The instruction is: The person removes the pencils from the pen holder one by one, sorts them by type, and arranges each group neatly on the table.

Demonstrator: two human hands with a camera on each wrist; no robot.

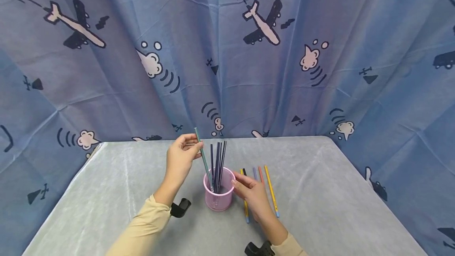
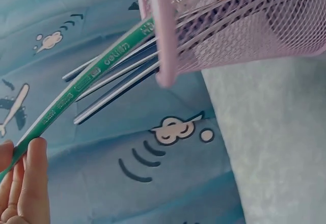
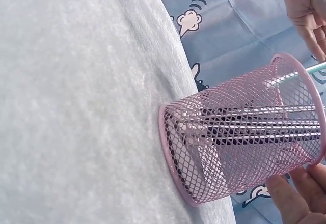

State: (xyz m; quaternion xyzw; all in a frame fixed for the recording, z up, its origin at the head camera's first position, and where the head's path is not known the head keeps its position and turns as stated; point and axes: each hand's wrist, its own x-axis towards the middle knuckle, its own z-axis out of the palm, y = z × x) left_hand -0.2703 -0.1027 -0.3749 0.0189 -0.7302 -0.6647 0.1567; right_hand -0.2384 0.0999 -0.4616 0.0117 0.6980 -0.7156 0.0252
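Observation:
My left hand (image 1: pixel 180 157) pinches a green pencil (image 2: pixel 97 71) near its upper end. The pencil leans, with its lower end inside a pink mesh pencil cup (image 1: pixel 218 200). Several dark pencils (image 1: pixel 218 165) stand in that cup and show through its mesh wall in the right wrist view. At the cup's right side, my right hand (image 1: pixel 254 196) holds it near the rim, thumb in front and fingers behind. The cup stands upright on the table.
To the right of the cup, partly under my right hand, lie a yellow pencil (image 1: pixel 271 191), a red pencil (image 1: pixel 261 174), a purple pencil (image 1: pixel 254 173) and others. A grey cloth covers the table (image 1: pixel 320 208). Behind it hangs a blue patterned curtain (image 1: pixel 199 31).

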